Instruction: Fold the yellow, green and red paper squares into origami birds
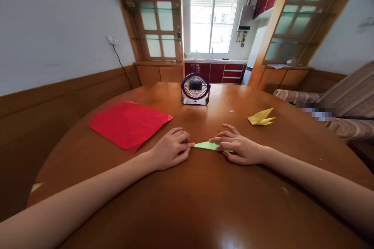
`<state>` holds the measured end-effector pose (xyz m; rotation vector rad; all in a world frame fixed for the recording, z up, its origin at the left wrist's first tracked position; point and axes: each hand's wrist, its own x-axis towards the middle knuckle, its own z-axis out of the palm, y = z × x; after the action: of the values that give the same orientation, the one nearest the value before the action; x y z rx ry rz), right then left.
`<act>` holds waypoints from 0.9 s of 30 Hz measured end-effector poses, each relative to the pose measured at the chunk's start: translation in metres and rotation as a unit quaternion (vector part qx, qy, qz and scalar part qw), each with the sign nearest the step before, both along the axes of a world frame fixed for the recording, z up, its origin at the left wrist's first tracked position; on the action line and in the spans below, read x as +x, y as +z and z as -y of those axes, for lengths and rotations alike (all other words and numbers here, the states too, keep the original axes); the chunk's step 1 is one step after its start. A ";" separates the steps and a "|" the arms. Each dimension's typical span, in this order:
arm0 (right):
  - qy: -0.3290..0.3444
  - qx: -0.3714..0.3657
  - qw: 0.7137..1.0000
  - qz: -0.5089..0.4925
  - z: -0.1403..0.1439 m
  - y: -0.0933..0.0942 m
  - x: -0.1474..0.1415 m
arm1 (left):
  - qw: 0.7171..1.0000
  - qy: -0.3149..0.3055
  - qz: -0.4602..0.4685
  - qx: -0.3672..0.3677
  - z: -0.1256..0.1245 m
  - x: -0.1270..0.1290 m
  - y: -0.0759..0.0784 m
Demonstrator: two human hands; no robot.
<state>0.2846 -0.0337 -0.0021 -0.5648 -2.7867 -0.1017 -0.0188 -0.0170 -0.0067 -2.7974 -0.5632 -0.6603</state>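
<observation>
Lying under both hands' fingertips: green paper (208, 146)

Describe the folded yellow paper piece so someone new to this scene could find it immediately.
Start at the round brown wooden table and the small purple desk fan at its far side. Right of the fan and beyond the right hand lies the folded yellow paper figure, alone and untouched. It is the only yellow, pointed, winged shape.

Daylit room, sharp centre, bowed edges

The bright white-framed kitchen window (212, 23) is overexposed; soft glare streaks the glossy round wooden table (204, 202); walls curve outward, and one small patch is pixelated.
</observation>
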 end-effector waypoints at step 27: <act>-0.068 -0.056 0.984 -0.156 -0.009 -0.003 0.005 | 0.995 0.043 -0.005 -0.085 -0.014 0.018 0.004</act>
<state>0.2899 -0.0250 -0.0048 -0.7315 -2.4585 0.1079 -0.0013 -0.0032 -0.0027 -2.9110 -0.7656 -0.6061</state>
